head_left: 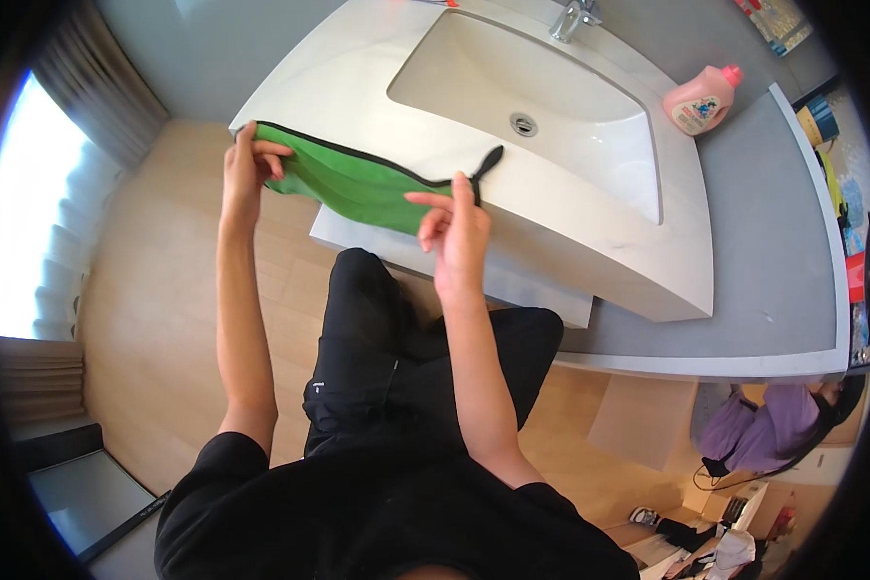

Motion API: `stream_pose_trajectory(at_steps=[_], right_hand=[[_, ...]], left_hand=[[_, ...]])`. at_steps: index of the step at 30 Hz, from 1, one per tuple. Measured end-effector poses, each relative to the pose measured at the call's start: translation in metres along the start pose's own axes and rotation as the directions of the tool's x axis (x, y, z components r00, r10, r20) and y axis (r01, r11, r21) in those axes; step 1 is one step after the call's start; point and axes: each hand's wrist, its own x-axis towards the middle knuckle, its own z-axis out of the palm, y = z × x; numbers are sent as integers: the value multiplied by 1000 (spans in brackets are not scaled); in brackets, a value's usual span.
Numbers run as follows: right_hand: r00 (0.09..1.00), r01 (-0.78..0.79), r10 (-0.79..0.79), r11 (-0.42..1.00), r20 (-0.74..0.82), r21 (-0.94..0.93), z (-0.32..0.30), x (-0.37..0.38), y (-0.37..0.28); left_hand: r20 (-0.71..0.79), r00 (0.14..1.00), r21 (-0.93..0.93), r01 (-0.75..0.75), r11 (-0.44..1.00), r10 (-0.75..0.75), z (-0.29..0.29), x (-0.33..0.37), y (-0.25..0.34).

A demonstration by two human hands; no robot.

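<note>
A flat green pouch point(358, 188) with a black trim, which looks like a zipper, along its top edge is stretched along the front edge of the white sink counter. At the pouch's right end a short black loop strap point(490, 161) stands up over the countertop. My left hand point(248, 169) pinches the left end of the pouch between thumb and finger, other fingers bent loosely. With its fingertips my right hand point(454, 227) grips the right end, just below the strap. The green fabric sags between both hands, over the counter's front.
Behind the pouch is a white countertop point(309, 82) with a recessed sink point(493, 72) and a chrome faucet point(575, 19). A pink bottle point(701, 100) stands right of the sink. At the lower right is a person in purple point(768, 425). A curtained window point(34, 213) lies left.
</note>
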Motion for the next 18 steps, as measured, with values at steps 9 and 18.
stream_pose_trajectory(at_steps=[9, 18], right_hand=[[998, -16, 17, 1000, 58, -10, 40, 7, 10], [998, 14, -13, 1000, -69, 11, 9, -3, 0]], left_hand=[[67, 992, -26, 107, 994, -105, -26, 11, 12], [159, 977, -52, 153, 987, -143, -14, -4, 18]])
